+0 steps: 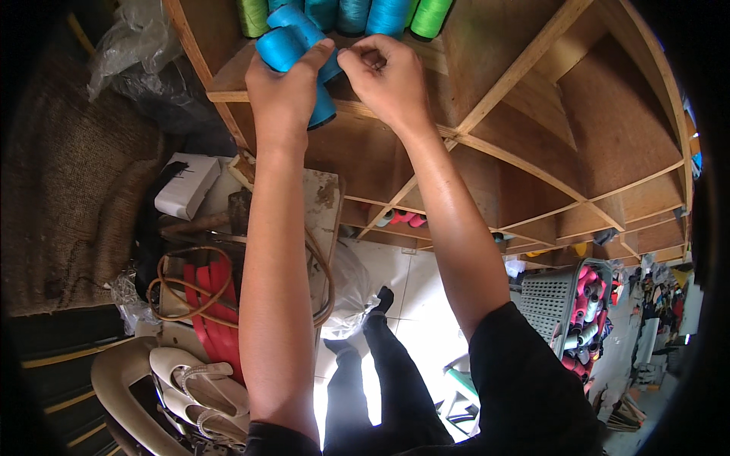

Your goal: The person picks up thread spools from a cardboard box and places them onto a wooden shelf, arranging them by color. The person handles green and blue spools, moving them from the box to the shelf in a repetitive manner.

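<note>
- Both bare forearms [277, 289] reach up to the brown wooden compartment shelf [487, 57].
- The left hand [283, 95] wraps a bright-blue cylindrical thread spool [280, 50] at the shelf's front, partly hiding it.
- The right hand [391, 76] bends in close, fingers curled; I can't tell whether they grip anything.
- Lime-green cylindrical thread spools [431, 17] stand behind.
- Beige strappy shoes [219, 394] lie lower left.
</note>
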Demonstrator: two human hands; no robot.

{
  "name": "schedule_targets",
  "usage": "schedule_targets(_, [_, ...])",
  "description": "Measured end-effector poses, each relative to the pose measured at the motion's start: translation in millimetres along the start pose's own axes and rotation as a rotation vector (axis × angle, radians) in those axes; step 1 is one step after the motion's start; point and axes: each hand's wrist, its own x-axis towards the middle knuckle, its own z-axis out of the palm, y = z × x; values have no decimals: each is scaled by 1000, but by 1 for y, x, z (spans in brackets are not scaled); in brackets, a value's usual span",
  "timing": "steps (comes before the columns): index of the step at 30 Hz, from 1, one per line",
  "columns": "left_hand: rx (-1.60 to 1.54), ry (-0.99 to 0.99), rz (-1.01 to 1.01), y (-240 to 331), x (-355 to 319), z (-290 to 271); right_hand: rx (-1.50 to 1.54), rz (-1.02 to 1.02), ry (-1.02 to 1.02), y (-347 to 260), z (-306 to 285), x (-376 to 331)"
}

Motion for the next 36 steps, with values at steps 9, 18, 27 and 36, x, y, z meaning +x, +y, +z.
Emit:
schedule_targets(9, [-1,-21,5,-3,1,-2,-35,9,-11,-1,0,0])
schedule_targets(18, [-28,25,10,-1,0,2,-16,54,8,-2,0,1])
schedule_targets(27, [-34,15,28,-3,2,1,-26,26,26,0,2,1])
schedule_targets(36, [-13,21,8,-3,3,0,-47,34,16,-3,1,1])
